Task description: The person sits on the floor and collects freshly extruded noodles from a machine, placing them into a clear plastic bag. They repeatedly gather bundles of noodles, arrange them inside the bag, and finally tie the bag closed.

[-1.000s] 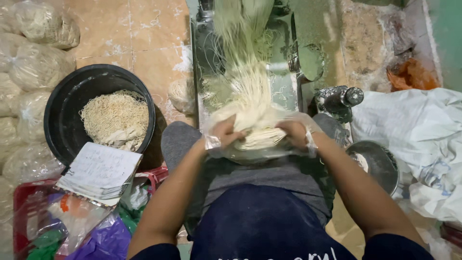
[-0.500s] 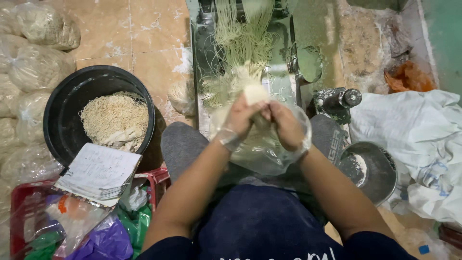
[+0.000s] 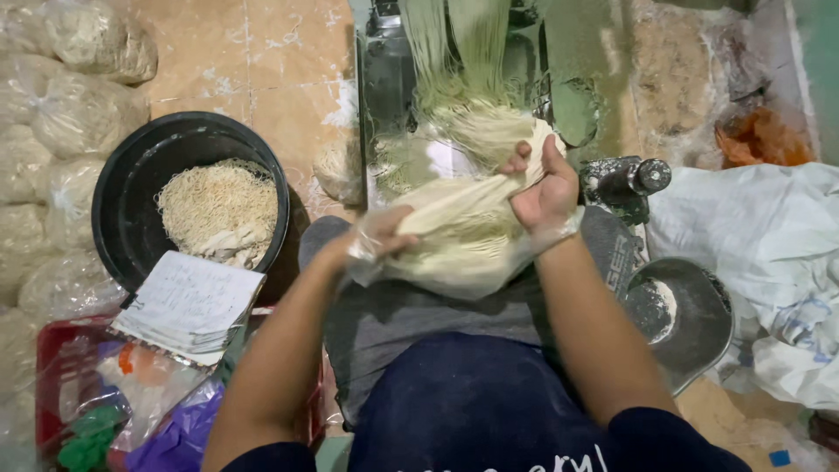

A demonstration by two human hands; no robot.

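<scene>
Right hand (image 3: pixel 544 194), center-right of frame: fingers curled tight around the top of a bundle of pale noodles (image 3: pixel 463 223), thumb pointing up. Firm grasp, not open.

Left hand (image 3: pixel 377 238), center: partly covered by a clear plastic bag (image 3: pixel 454 271), fingers closed on the bag's edge and the low end of the bundle. Exact finger spread hidden by the plastic.

The bundle runs diagonally between both hands, lower left to upper right, and sits inside or against the bag; can't tell which.

Above the hands, top center: more noodle strands (image 3: pixel 454 52) hang down over a metal machine tray (image 3: pixel 384 105).

Left of frame: black basin (image 3: pixel 131 183) holding a heap of noodles. Just below it, a notebook (image 3: pixel 188 301) lies on a red crate (image 3: pixel 52 367). Far left: filled noodle bags (image 3: pixel 61 114) stacked on the floor. Right: metal bowl (image 3: pixel 699 323) beside a white sack (image 3: pixel 752 236).
</scene>
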